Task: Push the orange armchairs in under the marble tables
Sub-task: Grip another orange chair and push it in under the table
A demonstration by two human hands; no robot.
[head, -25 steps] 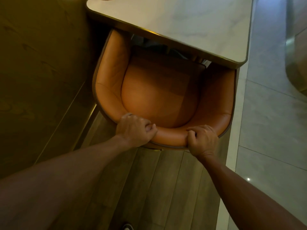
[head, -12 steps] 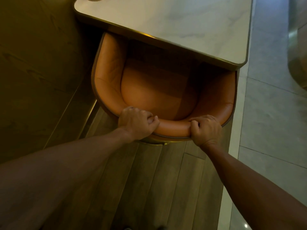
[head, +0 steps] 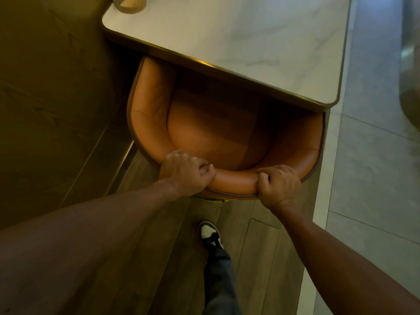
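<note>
Shoe (head: 210, 235) at 6 o'clock on the wood floor (head: 261, 246), planted behind the chair. Left hand (head: 185, 173) and right hand (head: 279, 186) both curled round the padded back rim of the orange armchair (head: 204, 133), thumbs on top. Front of the seat sits under the marble table (head: 238, 37) at 12 o'clock (back half exposed). Advice: push straight toward 12, equal force both hands, keep the rim level, watch the wall panel (head: 56, 98) at 9 o'clock.

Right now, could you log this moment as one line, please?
left hand: grips backrest | right hand: grips backrest | armchair: partly under marble table
</note>
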